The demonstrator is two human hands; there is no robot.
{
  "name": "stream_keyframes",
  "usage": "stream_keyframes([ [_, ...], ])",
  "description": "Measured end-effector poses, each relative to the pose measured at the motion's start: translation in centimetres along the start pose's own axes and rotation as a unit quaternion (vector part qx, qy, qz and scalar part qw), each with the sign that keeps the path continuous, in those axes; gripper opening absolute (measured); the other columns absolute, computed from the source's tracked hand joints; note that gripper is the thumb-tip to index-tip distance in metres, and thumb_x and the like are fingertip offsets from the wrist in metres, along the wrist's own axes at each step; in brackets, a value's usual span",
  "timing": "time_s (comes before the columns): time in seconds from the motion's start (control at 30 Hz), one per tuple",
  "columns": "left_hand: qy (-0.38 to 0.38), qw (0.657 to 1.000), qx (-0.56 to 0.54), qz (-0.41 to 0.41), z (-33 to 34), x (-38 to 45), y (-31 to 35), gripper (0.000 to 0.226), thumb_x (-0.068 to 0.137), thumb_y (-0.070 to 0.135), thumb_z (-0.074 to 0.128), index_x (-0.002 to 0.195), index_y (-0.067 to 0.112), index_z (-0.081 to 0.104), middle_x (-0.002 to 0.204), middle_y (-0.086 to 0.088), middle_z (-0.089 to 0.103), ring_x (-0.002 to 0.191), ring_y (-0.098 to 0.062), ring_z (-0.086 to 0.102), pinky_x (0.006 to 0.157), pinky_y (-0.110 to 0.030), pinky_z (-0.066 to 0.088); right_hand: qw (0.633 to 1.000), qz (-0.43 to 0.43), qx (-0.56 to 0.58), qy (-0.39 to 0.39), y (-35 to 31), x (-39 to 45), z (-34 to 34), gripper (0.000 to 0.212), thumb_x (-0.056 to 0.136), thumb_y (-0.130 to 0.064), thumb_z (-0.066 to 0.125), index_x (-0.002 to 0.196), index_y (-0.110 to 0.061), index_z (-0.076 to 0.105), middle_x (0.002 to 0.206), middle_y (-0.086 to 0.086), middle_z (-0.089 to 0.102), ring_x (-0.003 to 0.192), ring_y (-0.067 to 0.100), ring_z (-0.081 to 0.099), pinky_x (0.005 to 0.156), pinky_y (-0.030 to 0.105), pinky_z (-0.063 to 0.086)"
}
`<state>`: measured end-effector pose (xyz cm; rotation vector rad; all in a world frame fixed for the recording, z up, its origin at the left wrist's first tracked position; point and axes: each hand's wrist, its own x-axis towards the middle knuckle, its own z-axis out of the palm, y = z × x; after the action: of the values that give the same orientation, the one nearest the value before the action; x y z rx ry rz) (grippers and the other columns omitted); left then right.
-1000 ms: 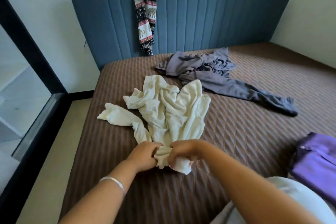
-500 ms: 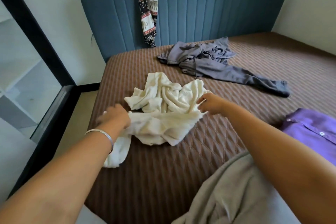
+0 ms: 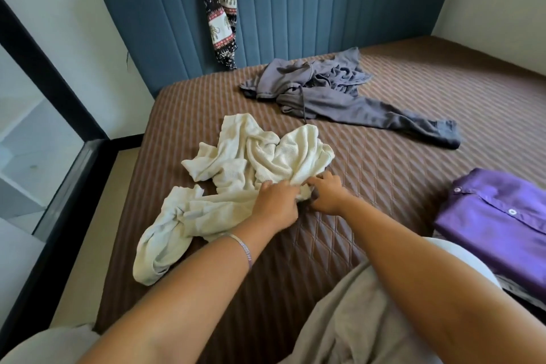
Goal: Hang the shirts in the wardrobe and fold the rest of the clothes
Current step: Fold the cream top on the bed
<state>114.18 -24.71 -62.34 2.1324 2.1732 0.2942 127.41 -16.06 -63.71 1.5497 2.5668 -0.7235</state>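
crumpled cream knit garment (image 3: 254, 168) on brown quilted bed (image 3: 384, 186) | left hand (image 3: 276, 205), right hand (image 3: 326, 193) bunching its near edge | soft, light, floppy; best gripped at hem corners

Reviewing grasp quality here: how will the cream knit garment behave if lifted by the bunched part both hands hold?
The cream knit garment looks soft and crumpled, so it will likely hang limp. Its twisted end would probably trail on the bed. The left hand and right hand grip only one bunch.
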Motion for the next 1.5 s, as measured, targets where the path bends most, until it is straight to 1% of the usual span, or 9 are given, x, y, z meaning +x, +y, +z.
stream_keyframes([
  [0.2,0.058,0.961,-0.267,-0.035,-10.7,3.8,-1.8,0.043,0.089,0.004,0.048,0.050,0.016,0.036,0.053,0.004,0.033,0.050,-0.007,0.033,0.051,-0.022,0.032,0.985,0.006,0.088,0.147,-1.8,0.8,-2.8,0.040,0.080,-0.040,0.071,0.117,-0.026,0.064,0.126,0.005,0.044,0.121,0.032,0.033,0.100,0.046,0.038],
  [0.37,0.103,0.973,-0.206,0.012,-23.6,3.5,-5.7,0.014,0.066,0.029,0.070,0.069,0.023,0.059,0.071,0.008,0.060,0.064,-0.002,0.052,0.063,-0.020,0.041,0.968,-0.050,0.124,0.213,-7.6,2.5,-11.1,0.023,0.080,-0.017,0.064,0.101,-0.009,0.064,0.102,0.014,0.058,0.103,0.033,0.054,0.073,0.033,0.044],
  [0.47,0.098,0.993,-0.047,0.049,-30.1,2.2,-8.7,0.048,0.062,0.033,0.087,0.101,0.024,0.060,0.102,0.008,0.063,0.090,-0.012,0.056,0.081,-0.029,0.044,0.959,-0.072,0.084,0.262,-11.7,2.5,-18.7,0.025,0.082,-0.011,0.057,0.107,-0.007,0.062,0.102,0.014,0.064,0.096,0.033,0.061,0.073,0.035,0.048],
  [0.7,0.242,0.966,-0.083,0.028,-41.2,-1.0,-11.8,0.016,0.087,0.013,0.067,0.101,0.012,0.074,0.096,-0.002,0.070,0.092,-0.016,0.062,0.088,-0.035,0.047,0.912,-0.064,-0.010,0.404,-19.7,-0.3,-32.4,0.018,0.084,-0.001,0.049,0.095,-0.007,0.063,0.096,0.008,0.060,0.078,0.026,0.054,0.061,0.030,0.044],
  [1.07,0.427,0.891,-0.121,-0.097,-48.0,-3.2,-14.4,0.027,0.096,0.007,0.039,0.103,0.003,0.065,0.105,-0.019,0.064,0.101,-0.035,0.058,0.078,-0.033,0.041,0.900,-0.213,0.148,0.351,-23.9,-5.1,-38.7,0.043,0.086,-0.049,0.063,0.100,-0.008,0.065,0.100,0.006,0.063,0.097,0.025,0.058,0.076,0.030,0.041],
  [1.17,0.439,0.894,-0.088,-0.012,-48.2,-4.6,-14.1,0.031,0.086,0.034,0.048,0.100,0.009,0.059,0.093,-0.010,0.063,0.087,-0.030,0.058,0.072,-0.033,0.040,0.916,-0.259,-0.014,0.306,-23.8,-7.2,-38.6,0.047,0.067,-0.061,0.077,0.089,-0.022,0.065,0.092,-0.002,0.062,0.091,0.020,0.056,0.076,0.030,0.041],
  [1.27,0.291,0.936,0.187,0.056,-48.4,-6.7,-14.7,0.067,0.064,0.059,0.055,0.117,0.018,0.048,0.107,-0.004,0.059,0.088,-0.026,0.059,0.072,-0.035,0.045,0.895,-0.159,-0.282,0.308,-22.7,-8.1,-39.4,0.047,0.070,-0.041,0.081,0.107,-0.015,0.066,0.105,0.007,0.064,0.101,0.026,0.058,0.077,0.029,0.042],
  [1.33,0.242,0.930,0.275,0.024,-48.6,-6.7,-15.9,0.066,0.064,0.043,0.065,0.120,0.016,0.045,0.116,-0.007,0.057,0.092,-0.031,0.060,0.073,-0.037,0.047,0.888,-0.096,-0.306,0.329,-21.4,-8.0,-40.3,0.037,0.076,-0.022,0.073,0.109,-0.008,0.066,0.107,0.013,0.064,0.100,0.030,0.060,0.078,0.032,0.048],
  [1.5,0.427,0.888,0.137,-0.099,-51.0,-5.8,-15.7,0.023,0.074,0.002,0.061,0.096,0.008,0.057,0.098,-0.022,0.061,0.083,-0.036,0.054,0.069,-0.039,0.044,0.867,-0.046,-0.131,0.478,-20.3,-8.7,-43.0,0.027,0.082,-0.009,0.055,0.106,-0.001,0.066,0.108,0.020,0.064,0.100,0.038,0.062,0.083,0.039,0.052],
])
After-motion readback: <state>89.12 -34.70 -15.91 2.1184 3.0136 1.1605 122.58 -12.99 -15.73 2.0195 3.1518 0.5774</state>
